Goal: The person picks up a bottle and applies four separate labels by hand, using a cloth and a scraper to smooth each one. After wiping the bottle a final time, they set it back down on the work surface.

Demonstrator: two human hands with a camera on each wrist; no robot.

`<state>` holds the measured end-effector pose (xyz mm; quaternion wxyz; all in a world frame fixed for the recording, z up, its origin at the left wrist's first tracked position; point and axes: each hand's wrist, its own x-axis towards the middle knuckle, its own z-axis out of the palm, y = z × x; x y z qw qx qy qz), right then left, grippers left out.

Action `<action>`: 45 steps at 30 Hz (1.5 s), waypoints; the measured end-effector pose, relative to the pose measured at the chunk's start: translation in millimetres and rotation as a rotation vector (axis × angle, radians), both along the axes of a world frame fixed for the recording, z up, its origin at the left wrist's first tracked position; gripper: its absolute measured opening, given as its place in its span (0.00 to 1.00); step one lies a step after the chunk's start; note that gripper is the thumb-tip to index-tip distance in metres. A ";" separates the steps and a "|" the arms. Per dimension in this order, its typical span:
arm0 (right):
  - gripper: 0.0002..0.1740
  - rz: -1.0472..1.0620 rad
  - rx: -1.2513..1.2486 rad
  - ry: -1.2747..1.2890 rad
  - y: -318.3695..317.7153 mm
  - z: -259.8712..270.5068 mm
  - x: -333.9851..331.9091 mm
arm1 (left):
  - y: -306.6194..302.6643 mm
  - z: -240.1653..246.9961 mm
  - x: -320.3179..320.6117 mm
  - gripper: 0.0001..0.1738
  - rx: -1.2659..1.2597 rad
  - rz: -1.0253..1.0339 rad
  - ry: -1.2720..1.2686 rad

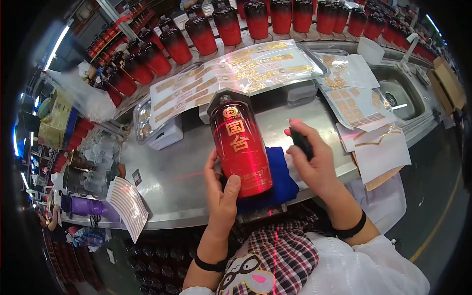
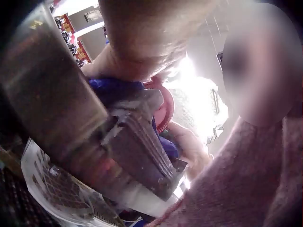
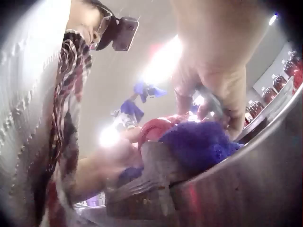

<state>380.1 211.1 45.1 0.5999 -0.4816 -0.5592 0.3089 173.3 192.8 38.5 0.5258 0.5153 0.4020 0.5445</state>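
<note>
A red bottle with a dark shoulder and gold characters (image 1: 242, 152) lies tilted over a blue cloth (image 1: 281, 179), its neck pointing away from the person. The left hand (image 1: 221, 194) grips its lower left side, thumb on the front. To the right of the bottle, apart from it, the right hand (image 1: 314, 160) holds a small dark green object (image 1: 301, 143) between thumb and curled fingers. The right wrist view shows the right hand (image 3: 215, 94) over the blue cloth (image 3: 201, 144). In the left wrist view the bottle's round base (image 2: 164, 108) shows beside the blue cloth.
Trays with sheets of gold decals (image 1: 236, 73) stand behind the bottle. Red and black bottles (image 1: 228, 27) line the shelf beyond. A sink (image 1: 398, 93) is at the right, near white papers (image 1: 381, 155). A striped sheet (image 1: 129, 201) overhangs the table's left front edge.
</note>
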 end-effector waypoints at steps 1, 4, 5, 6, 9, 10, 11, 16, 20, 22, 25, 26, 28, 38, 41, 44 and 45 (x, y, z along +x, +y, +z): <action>0.15 0.095 -0.096 0.088 -7.1 10.6 0.2 | -0.2 0.6 -0.5 0.39 -0.001 0.000 0.014; 0.15 0.298 -0.209 0.019 -26.1 36.7 -9.1 | -1.4 2.4 3.8 0.39 -0.001 0.024 0.006; 0.15 0.331 -0.211 -0.112 -25.1 31.9 -12.2 | -1.2 3.2 5.2 0.39 0.003 0.033 -0.006; 0.14 0.289 -0.281 -0.070 -21.8 21.9 -10.0 | -1.6 2.7 3.8 0.39 0.007 0.029 0.016; 0.13 0.154 -0.389 -0.008 -18.0 5.9 3.7 | 0.0 -0.6 1.7 0.39 0.026 0.036 0.043; 0.14 0.263 -0.418 0.152 -20.4 5.6 2.0 | -0.7 -0.8 1.7 0.39 0.026 0.039 0.046; 0.15 0.368 -0.440 0.315 -21.7 6.1 0.6 | -0.6 -0.6 1.8 0.39 0.031 0.039 0.050; 0.12 -0.007 -0.107 -0.206 -22.3 3.5 2.2 | 0.3 1.3 1.9 0.38 0.024 0.035 0.052; 0.13 0.209 0.445 -0.601 -31.1 34.1 -18.1 | -0.5 -0.3 -0.4 0.39 0.008 -0.005 0.035; 0.11 0.492 0.488 -0.564 -34.4 42.2 -19.1 | -3.2 -3.0 0.5 0.39 -0.009 0.038 -0.079; 0.09 0.311 0.034 -0.123 -34.1 33.0 -11.7 | -18.0 -6.1 -4.0 0.35 0.361 0.265 0.348; 0.10 0.339 -0.266 0.182 -37.4 33.5 -11.8 | -21.9 -7.1 -5.1 0.33 0.546 0.361 0.593; 0.12 0.289 -0.244 0.157 -32.7 20.4 -18.4 | -32.4 8.0 7.7 0.30 0.740 0.280 0.991; 0.12 0.123 0.167 -0.465 -16.9 25.0 -11.7 | -45.2 -14.9 -8.8 0.26 0.647 0.351 1.012; 0.13 0.360 0.564 -0.777 -20.1 49.4 -27.7 | -46.1 -22.5 -13.0 0.27 0.635 0.357 0.951; 0.11 0.531 0.514 -0.801 -18.0 62.7 -30.6 | -45.0 -25.9 -10.4 0.27 0.604 0.388 0.838; 0.12 0.461 0.517 -0.854 -14.2 64.5 -30.8 | -46.0 -26.9 -9.7 0.27 0.584 0.397 0.793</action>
